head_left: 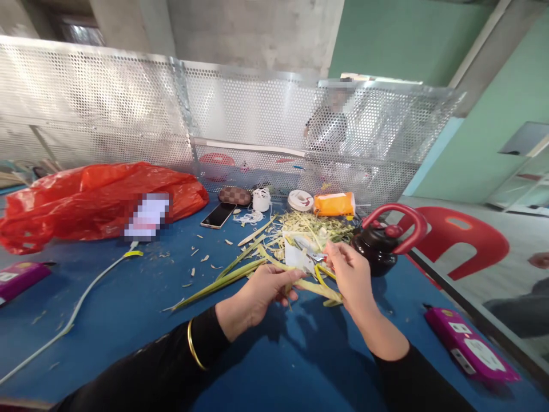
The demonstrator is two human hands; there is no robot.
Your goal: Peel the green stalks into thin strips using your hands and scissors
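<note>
Near the middle of the blue table (141, 320), my left hand (268, 289) pinches a pale yellow-green plant strip (317, 288), which extends right beneath my right hand. My right hand (349, 274) is closed, thumb and index finger together at a small item too hidden to name. Yellow-handled scissors (321, 274) lie between the hands, beside a white paper (295, 257). Longer green stalks (218, 284) rest to the left of my left hand. Behind the hands is a heap of plant shreds (315, 224).
A black bottle (375, 249) with a red handle stands right, by a red chair (463, 237). At the back are an orange packet (334, 204), tape roll (300, 200), dark phone (219, 216) and red bag (98, 194). A person (326, 129) stands behind the mesh.
</note>
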